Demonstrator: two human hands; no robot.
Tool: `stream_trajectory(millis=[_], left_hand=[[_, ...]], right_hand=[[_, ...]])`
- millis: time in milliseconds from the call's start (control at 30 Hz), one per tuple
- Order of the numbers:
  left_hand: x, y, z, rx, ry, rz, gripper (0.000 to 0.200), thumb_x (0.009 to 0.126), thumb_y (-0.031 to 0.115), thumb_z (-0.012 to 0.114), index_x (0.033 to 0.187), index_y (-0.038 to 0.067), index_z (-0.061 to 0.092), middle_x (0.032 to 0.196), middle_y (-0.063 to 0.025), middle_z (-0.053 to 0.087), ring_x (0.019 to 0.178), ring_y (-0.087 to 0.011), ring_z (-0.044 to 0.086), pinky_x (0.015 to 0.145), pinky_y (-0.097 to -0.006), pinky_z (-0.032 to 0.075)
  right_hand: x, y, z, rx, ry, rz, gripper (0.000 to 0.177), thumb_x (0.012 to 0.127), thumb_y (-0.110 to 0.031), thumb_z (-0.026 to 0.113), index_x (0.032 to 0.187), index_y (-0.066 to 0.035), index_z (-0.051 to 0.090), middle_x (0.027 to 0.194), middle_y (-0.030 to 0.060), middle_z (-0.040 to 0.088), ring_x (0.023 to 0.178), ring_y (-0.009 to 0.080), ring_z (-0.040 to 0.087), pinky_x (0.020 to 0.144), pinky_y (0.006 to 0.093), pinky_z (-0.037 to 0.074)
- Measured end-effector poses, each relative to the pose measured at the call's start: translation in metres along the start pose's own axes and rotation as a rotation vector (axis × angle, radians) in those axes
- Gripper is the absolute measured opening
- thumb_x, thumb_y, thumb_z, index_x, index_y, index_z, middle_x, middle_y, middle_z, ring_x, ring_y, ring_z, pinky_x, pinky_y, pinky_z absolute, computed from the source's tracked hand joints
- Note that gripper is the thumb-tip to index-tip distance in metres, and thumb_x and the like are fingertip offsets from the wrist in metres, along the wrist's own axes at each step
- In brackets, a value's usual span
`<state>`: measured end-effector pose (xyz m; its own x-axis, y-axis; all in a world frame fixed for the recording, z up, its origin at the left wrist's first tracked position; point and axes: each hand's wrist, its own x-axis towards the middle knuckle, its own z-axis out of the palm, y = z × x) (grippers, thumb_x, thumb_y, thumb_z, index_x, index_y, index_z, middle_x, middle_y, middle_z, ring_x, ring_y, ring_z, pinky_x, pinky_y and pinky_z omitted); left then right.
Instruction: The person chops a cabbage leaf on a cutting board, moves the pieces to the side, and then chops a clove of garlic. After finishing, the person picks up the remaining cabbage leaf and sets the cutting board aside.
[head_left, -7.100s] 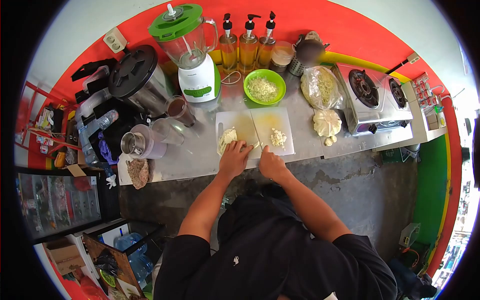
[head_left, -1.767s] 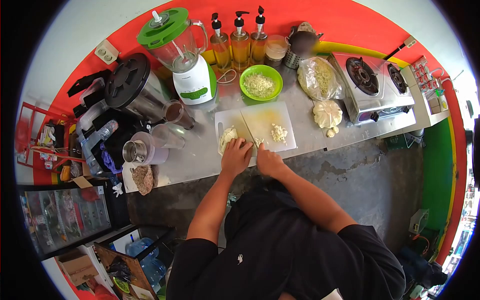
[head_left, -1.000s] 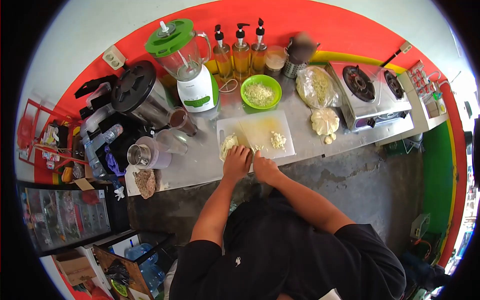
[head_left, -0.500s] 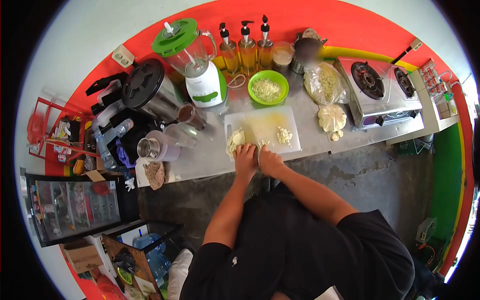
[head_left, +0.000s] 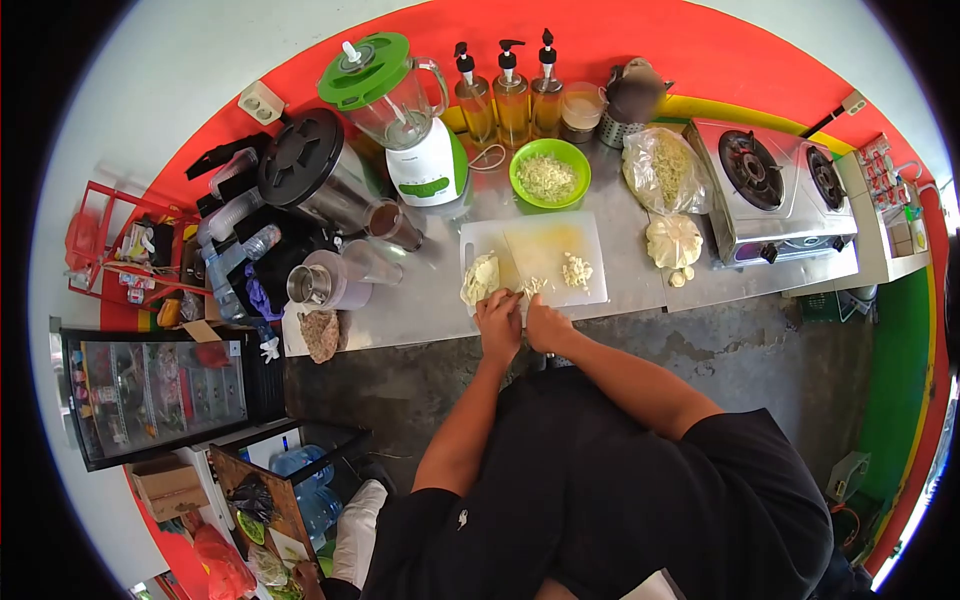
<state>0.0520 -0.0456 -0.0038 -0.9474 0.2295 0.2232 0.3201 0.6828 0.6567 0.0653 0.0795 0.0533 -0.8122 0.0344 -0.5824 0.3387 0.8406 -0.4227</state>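
A white cutting board (head_left: 550, 232) lies near the counter's front edge. My left hand (head_left: 498, 318) is on its near edge, fingers curled and pressed down; what they hold is hidden. Just left of the fingertips sits a pale, lumpy vegetable piece (head_left: 481, 279). My right hand (head_left: 547, 327) is closed beside the left one around a knife (head_left: 523, 292), only a thin part of which shows. Small pale chopped bits (head_left: 534, 286) lie in front of the right hand. A larger chopped heap (head_left: 577, 270) rests on the right of the board.
Behind the board are a green bowl (head_left: 550, 205) of chopped pale food, a blender (head_left: 425, 165) and pump bottles (head_left: 511, 98). To the right are plastic bags (head_left: 672, 243) and a gas stove (head_left: 735, 215). Cups (head_left: 395, 226) and a steel container (head_left: 325, 175) stand left.
The whole view has shifted slightly to the right. Both hands stay close together at the board's near edge, with the left fingers a little changed in pose.
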Motion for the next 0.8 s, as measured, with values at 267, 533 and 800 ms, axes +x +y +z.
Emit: stream_trajectory(millis=[267,533,800], left_hand=[[-0.002,-0.004,0.003,0.018,-0.015,0.036,0.035,0.083,0.008,0.067,0.116,0.017,0.073,0.119,-0.0004,0.061,0.11,-0.0282,0.052,0.096,-0.0443,0.039],[0.008,0.016,0.003,0.153,-0.063,0.132,0.039,0.081,0.006,0.063,0.119,0.016,0.07,0.116,-0.0047,0.055,0.111,-0.0305,0.048,0.094,-0.0459,0.038],[0.02,0.029,0.029,-0.011,-0.057,0.187,0.029,0.085,0.01,0.064,0.113,0.012,0.07,0.111,-0.0035,0.063,0.105,-0.0286,0.053,0.091,-0.0438,0.039]], right_hand=[[0.013,0.02,0.01,0.134,0.096,-0.1,0.048,0.092,-0.018,0.057,0.125,0.009,0.034,0.103,0.0369,0.065,0.1,0.0502,0.066,0.088,0.0563,0.053],[0.003,0.06,-0.007,0.103,0.133,0.032,0.043,0.092,-0.018,0.055,0.12,0.008,0.036,0.105,0.0369,0.065,0.099,0.0511,0.065,0.088,0.0555,0.052],[0.005,0.092,-0.016,0.102,0.249,0.096,0.039,0.09,-0.017,0.057,0.117,0.005,0.038,0.103,0.0365,0.065,0.098,0.0512,0.065,0.088,0.0556,0.052]])
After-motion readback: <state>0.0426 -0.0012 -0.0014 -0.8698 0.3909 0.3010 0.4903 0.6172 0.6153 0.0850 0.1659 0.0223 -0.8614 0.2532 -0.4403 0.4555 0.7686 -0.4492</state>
